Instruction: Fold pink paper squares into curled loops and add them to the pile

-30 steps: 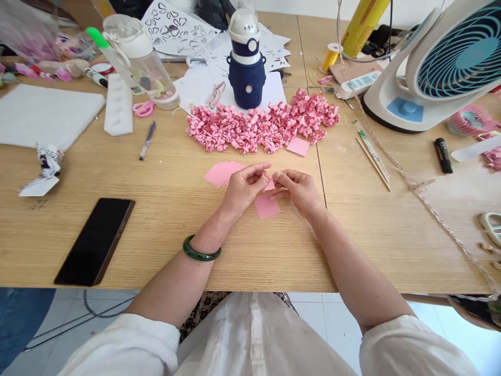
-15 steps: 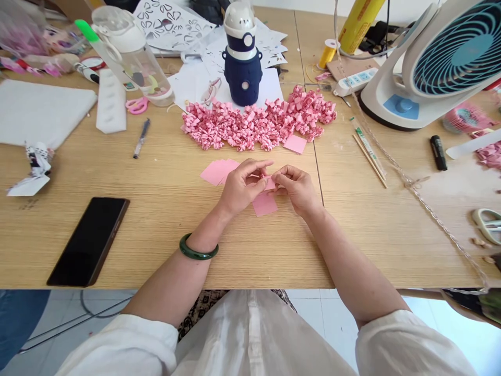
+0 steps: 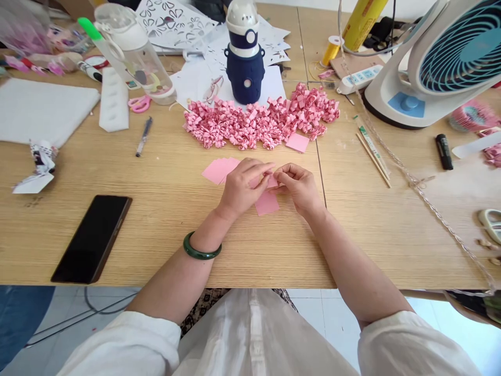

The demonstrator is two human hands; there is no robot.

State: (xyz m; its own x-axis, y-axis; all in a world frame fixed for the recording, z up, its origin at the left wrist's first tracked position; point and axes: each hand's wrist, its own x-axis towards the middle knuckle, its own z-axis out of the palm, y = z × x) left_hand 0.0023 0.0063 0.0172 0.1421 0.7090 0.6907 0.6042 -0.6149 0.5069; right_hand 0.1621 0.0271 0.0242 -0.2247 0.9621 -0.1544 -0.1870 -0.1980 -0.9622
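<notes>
Between my fingertips, just above the wooden table, is a small piece of pink paper [image 3: 273, 181], partly hidden by the fingers. My left hand [image 3: 245, 185] pinches its left side, with a green bangle [image 3: 201, 246] on the wrist. From the right, my right hand [image 3: 298, 187] grips the other edge between thumb and fingers. Below the hands lies a flat pink paper square [image 3: 267, 203]. A fanned stack of pink squares [image 3: 217, 170] rests left of my left hand. Behind them stretches a heap of curled pink paper pieces [image 3: 250, 125], with another pink square stack [image 3: 297, 142] at its front edge.
A navy bottle [image 3: 245, 73] stands behind the heap. At left are a phone [image 3: 92, 239], a pen [image 3: 144, 137], pink scissors [image 3: 139, 104] and a clear bottle [image 3: 151, 68]. A fan [image 3: 407, 99], wooden sticks [image 3: 373, 160], a black marker [image 3: 444, 151] and a twisted cord [image 3: 434, 209] occupy the right side.
The view has shifted slightly, so everything sits a little further right. My left fingers have closed in on the held pink paper; both hands stay in nearly the same place.
</notes>
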